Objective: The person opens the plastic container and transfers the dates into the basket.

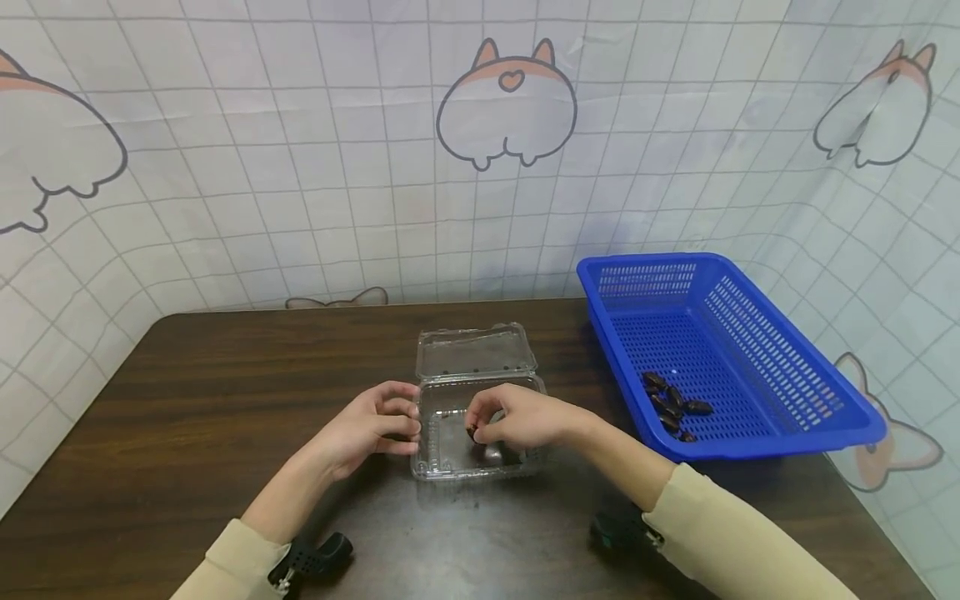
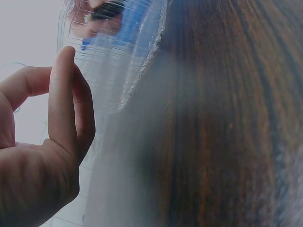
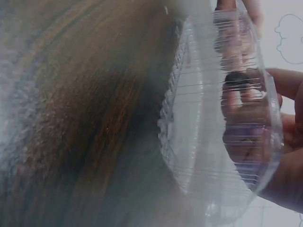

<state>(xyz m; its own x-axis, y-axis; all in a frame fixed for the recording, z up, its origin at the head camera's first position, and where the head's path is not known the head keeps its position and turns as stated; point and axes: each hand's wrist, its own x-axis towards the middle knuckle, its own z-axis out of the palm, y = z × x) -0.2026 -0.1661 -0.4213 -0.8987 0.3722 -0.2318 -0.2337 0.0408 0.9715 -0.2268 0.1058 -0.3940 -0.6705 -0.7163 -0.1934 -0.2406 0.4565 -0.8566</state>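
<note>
A clear plastic clamshell box (image 1: 450, 477) sits on the table, its lid (image 1: 476, 352) folded back toward the wall. My left hand (image 1: 375, 425) is at the box's left side, fingertips right at the rim and fingers loosely bent. Over the inside of the box, my right hand (image 1: 517, 417) pinches a dark brown, date-like piece (image 1: 471, 431) between thumb and fingers. Through the clear wall, the right wrist view shows that dark piece (image 3: 237, 79) among the fingers. In the left wrist view, the fingertips meet beside the ribbed box wall (image 2: 106, 71).
To the right stands a blue slatted plastic basket (image 1: 780, 446), with several similar dark brown pieces (image 1: 667, 404) in its near left part. Dark wood-grain table (image 1: 247, 375) surrounds the box. A white gridded cloth (image 1: 330, 167) with cartoon drawings hangs behind.
</note>
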